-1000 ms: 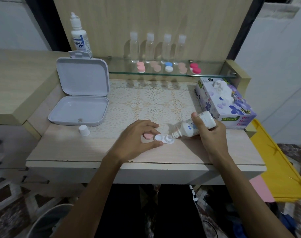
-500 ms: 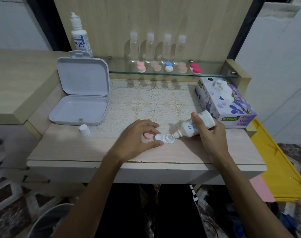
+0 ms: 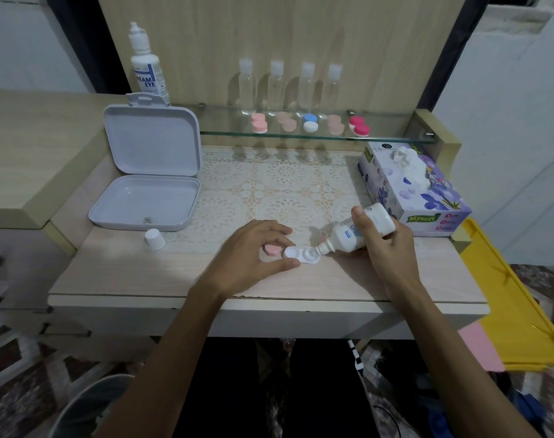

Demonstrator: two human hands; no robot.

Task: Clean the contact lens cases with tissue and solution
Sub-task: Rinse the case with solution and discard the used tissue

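Note:
A white contact lens case (image 3: pixel 301 255) lies open on the table near the front edge. My left hand (image 3: pixel 252 256) holds its left end between thumb and fingers. A pink cap (image 3: pixel 273 250) lies under my left fingers beside the case. My right hand (image 3: pixel 384 245) grips a small white solution bottle (image 3: pixel 359 230), tipped so its nozzle sits over the case's right well. The bottle's white cap (image 3: pixel 154 239) stands at the table's left.
An open white plastic box (image 3: pixel 149 184) sits at the left. A tissue box (image 3: pixel 414 191) stands at the right. The glass shelf (image 3: pixel 301 135) carries several lens cases and clear bottles, with a larger solution bottle (image 3: pixel 145 66) at its left. A lace mat (image 3: pixel 278 191) covers the table's middle.
Almost nothing has moved; the bottle stays tipped over the case's right well and my left hand keeps its hold.

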